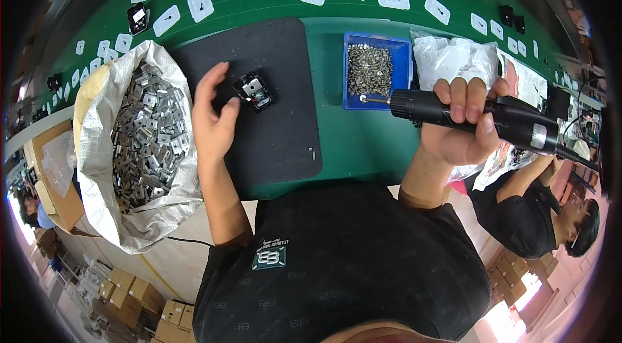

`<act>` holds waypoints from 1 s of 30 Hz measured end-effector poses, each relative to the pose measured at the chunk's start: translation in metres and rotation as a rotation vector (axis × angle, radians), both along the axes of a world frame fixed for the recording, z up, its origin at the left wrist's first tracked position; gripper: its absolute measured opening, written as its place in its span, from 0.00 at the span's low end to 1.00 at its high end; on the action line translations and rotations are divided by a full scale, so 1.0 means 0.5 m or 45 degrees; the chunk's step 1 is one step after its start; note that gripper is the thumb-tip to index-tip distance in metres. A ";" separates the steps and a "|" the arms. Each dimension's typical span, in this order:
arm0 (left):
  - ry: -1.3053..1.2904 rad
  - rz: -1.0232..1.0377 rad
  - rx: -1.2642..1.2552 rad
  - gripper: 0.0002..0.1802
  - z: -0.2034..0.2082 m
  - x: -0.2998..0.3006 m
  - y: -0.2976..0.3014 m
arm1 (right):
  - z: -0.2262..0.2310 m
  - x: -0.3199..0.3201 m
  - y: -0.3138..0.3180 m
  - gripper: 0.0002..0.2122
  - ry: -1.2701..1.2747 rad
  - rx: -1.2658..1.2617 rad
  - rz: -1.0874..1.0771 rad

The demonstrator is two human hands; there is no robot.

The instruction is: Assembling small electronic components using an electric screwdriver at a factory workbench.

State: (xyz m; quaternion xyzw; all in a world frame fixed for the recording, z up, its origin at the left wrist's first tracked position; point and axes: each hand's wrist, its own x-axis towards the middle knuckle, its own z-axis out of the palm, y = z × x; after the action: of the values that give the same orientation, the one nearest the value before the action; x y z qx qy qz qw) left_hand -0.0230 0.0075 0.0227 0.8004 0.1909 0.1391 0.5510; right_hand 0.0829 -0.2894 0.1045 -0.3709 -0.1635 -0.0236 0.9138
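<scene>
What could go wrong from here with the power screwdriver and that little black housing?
The screw that seems to sit at the tip of the power screwdriver in the right hand might drop off. The open black housing lies on the dark mat with the left hand beside it, apparently not gripping, so it could shift if pressed. Its green circuit board is exposed and might get scratched.
</scene>
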 end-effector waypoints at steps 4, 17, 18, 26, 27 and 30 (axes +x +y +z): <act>-0.309 0.033 0.290 0.18 0.031 0.004 -0.049 | 0.007 -0.001 -0.009 0.22 -0.124 -0.005 0.093; -0.628 -0.563 0.638 0.10 0.048 0.114 -0.252 | 0.021 -0.012 -0.036 0.23 -0.174 -0.066 -0.046; -0.622 -0.533 0.663 0.09 0.047 0.116 -0.252 | 0.022 -0.011 -0.038 0.23 -0.186 -0.064 -0.082; -0.431 -0.633 0.248 0.12 0.055 0.096 -0.247 | 0.037 -0.016 -0.029 0.22 -0.233 0.010 0.153; -0.436 -0.652 0.176 0.13 0.056 0.092 -0.246 | 0.037 -0.018 -0.023 0.22 -0.223 0.005 0.180; -0.473 -0.671 0.134 0.15 0.056 0.084 -0.236 | 0.036 -0.020 -0.007 0.22 -0.195 0.004 0.220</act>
State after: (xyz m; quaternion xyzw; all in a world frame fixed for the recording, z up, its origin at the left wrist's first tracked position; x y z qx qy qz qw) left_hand 0.0190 -0.1104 0.0510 0.8105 -0.1340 0.1450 0.5514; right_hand 0.0729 -0.2928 0.1228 -0.3512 -0.2643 0.0267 0.8978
